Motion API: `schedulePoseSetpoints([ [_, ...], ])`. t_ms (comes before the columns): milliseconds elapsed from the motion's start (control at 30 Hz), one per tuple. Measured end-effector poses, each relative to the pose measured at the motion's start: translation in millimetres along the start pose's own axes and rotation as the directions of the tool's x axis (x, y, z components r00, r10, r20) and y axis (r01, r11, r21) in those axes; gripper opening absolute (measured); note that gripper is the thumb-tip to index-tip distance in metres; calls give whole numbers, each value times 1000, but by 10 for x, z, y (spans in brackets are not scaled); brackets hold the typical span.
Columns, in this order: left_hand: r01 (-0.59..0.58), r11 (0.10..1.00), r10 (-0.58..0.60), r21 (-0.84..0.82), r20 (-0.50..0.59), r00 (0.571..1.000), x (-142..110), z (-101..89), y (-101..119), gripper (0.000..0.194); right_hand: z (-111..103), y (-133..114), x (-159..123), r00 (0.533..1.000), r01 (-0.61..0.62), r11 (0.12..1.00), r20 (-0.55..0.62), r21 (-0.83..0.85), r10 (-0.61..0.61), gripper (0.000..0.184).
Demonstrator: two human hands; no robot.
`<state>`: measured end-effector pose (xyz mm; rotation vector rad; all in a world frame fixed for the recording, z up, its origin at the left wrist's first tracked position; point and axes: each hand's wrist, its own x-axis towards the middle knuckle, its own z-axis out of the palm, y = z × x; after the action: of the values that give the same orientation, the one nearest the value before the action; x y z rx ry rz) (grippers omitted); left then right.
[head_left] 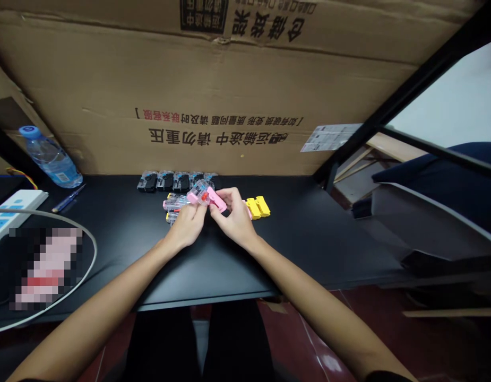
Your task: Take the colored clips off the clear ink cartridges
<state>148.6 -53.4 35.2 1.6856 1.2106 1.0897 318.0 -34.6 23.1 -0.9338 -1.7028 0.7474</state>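
Note:
Both my hands meet over the black table (309, 233), holding a pink ink cartridge (208, 195) in clear plastic wrap. My left hand (185, 225) pinches its clear wrapped end, and my right hand (234, 216) grips the pink end with a red part showing. Just under my left hand lie more cartridges in clear wrap (175, 202), partly hidden by it. Beside my right hand stand yellow cartridges (257, 207). A row of several black cartridges (175, 181) lines the table's back edge.
A large cardboard sheet (217, 90) with printed Chinese text stands behind the table. At the left are a water bottle (50, 157), a white power strip (14, 217), a small screwdriver (69, 198), a pale cable loop (94, 249) and a pixelated object (46, 268). A black frame (412, 90) stands at the right.

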Motion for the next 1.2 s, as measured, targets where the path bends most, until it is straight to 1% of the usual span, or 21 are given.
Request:
schedulePoseSetpoints([
  [100, -90, 989, 93, 115, -22, 995, -26, 3, 56, 25, -29, -37, -25, 991, 13, 996, 135, -91, 0, 52],
  [200, -108, 982, 111, 152, -7, 994, -35, 8, 83, 23, -46, -53, -41, 981, 38, 987, 191, -155, -7, 59],
  [333, -115, 978, 117, 174, -2, 993, -26, -7, 74, 26, -30, -27, -47, 984, 40, 985, 180, -170, -9, 63],
  [467, -150, 961, 152, 234, 13, 988, -15, -20, 64, 26, -2, -9, -58, 982, 49, 979, 188, -199, -11, 65],
  [600, -175, 945, 177, 276, 16, 984, -9, -19, 72, 29, 33, -24, -72, 985, 46, 976, 170, -211, -10, 66],
  [733, -159, 940, 167, 302, -1, 986, -4, 3, 79, 30, 73, -36, -84, 988, 67, 969, 154, -237, -31, 68],
  [900, -74, 972, 101, 225, -115, 988, -1, 72, 73, 25, 109, -70, -106, 989, 100, 960, 132, -261, -67, 70],
  [1033, -93, 987, 116, 129, -182, 977, -3, 129, 93, 34, 138, -68, -112, 990, 122, 969, 90, -214, -104, 70],
  [1133, -110, 993, 117, 51, -168, 979, 29, 129, 96, 39, 121, 5, -72, 996, 85, 979, 31, -187, -81, 70],
  [1200, -44, 998, 40, -37, -110, 993, 84, 89, 87, 37, 60, 81, -14, 999, 32, 988, -35, -151, -38, 70],
])
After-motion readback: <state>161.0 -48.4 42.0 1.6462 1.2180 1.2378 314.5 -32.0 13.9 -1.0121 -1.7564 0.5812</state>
